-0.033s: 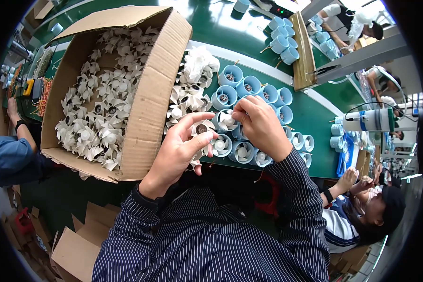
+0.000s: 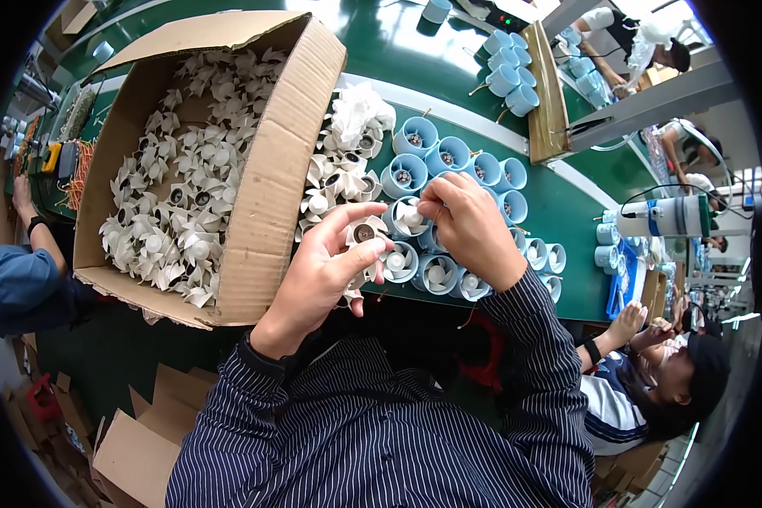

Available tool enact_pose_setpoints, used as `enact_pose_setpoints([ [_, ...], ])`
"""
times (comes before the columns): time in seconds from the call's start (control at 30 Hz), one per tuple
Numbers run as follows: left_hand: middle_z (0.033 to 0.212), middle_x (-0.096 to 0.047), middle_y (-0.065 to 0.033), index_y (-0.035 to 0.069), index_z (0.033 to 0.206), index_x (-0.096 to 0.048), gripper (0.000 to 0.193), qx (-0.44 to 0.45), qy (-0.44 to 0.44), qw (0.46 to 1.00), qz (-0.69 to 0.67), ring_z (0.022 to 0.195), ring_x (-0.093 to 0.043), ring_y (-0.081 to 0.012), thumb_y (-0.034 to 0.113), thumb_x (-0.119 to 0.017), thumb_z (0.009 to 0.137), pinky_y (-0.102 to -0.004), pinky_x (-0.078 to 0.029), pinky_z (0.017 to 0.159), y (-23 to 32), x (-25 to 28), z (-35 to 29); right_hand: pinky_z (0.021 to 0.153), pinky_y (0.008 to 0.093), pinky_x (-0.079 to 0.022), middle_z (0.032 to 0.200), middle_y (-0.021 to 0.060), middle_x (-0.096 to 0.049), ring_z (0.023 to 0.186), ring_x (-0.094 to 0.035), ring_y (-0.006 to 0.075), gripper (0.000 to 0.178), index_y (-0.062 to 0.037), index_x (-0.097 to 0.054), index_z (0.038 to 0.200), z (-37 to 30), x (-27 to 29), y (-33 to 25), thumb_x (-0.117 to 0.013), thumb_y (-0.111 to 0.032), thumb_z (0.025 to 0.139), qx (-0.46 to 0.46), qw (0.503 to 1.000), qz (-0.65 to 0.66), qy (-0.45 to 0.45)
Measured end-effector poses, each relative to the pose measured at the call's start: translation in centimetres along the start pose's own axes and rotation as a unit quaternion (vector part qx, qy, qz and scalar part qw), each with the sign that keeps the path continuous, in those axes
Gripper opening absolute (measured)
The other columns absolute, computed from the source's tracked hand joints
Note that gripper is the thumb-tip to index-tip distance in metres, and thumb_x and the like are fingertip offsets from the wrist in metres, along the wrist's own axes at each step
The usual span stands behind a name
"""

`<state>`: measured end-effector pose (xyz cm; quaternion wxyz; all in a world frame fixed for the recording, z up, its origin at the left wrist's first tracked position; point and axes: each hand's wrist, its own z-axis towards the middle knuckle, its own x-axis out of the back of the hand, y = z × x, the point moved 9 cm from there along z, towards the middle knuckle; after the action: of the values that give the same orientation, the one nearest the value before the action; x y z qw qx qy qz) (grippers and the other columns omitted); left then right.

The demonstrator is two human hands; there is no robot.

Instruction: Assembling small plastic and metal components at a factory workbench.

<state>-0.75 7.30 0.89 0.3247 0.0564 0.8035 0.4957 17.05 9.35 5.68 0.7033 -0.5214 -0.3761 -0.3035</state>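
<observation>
My left hand (image 2: 322, 271) is curled around a white fan impeller (image 2: 364, 233), its dark round hub turned upward between thumb and fingers. My right hand (image 2: 472, 222) is closed in a pinch over the light-blue round housings. Its fingertips are at the edge of a white impeller (image 2: 409, 218) sitting inside one housing; whether they grip it or something small is hidden. Nearer me, more housings hold white impellers, such as one blue housing (image 2: 455, 276). Farther back, several blue housings (image 2: 415, 125) show dark metal parts inside.
To the left, a large open cardboard box (image 2: 271, 169) holds many white impellers. A loose pile of impellers (image 2: 317, 200) and a crumpled white bag (image 2: 360, 114) lie beside it on the green table (image 2: 559, 199). A wooden board (image 2: 549, 93) stands behind. Co-workers sit at both sides.
</observation>
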Motion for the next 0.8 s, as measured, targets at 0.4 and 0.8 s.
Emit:
enact_pose_setpoints([
  [0.4,0.108,-0.074,-0.0099,0.007,0.154,-0.051,0.054,-0.010,0.011,0.995,0.095,0.085,-0.068,-0.0078,0.016,-0.069,0.104,-0.0222,-0.053,0.046,0.0,0.4,-0.6,0.085,0.0459,-0.052,0.094,0.0116,-0.069,0.095,-0.065,0.0340,0.010,-0.0013,-0.073,0.094,0.4,-0.4,-1.5,-0.077,-0.011,0.093,0.023,0.999,-0.033,0.003],
  [0.8,0.104,-0.077,-0.0138,0.001,0.146,-0.058,0.050,-0.067,0.041,0.966,0.247,0.090,-0.075,-0.0200,0.010,-0.071,0.099,-0.0349,-0.057,0.085,2.0,-2.1,-0.1,0.077,0.0404,-0.055,0.098,0.0083,-0.071,0.088,-0.068,0.0279,0.025,-0.0061,-0.077,0.107,-1.6,3.0,-4.8,-0.085,-0.009,0.083,0.085,0.995,0.020,0.041],
])
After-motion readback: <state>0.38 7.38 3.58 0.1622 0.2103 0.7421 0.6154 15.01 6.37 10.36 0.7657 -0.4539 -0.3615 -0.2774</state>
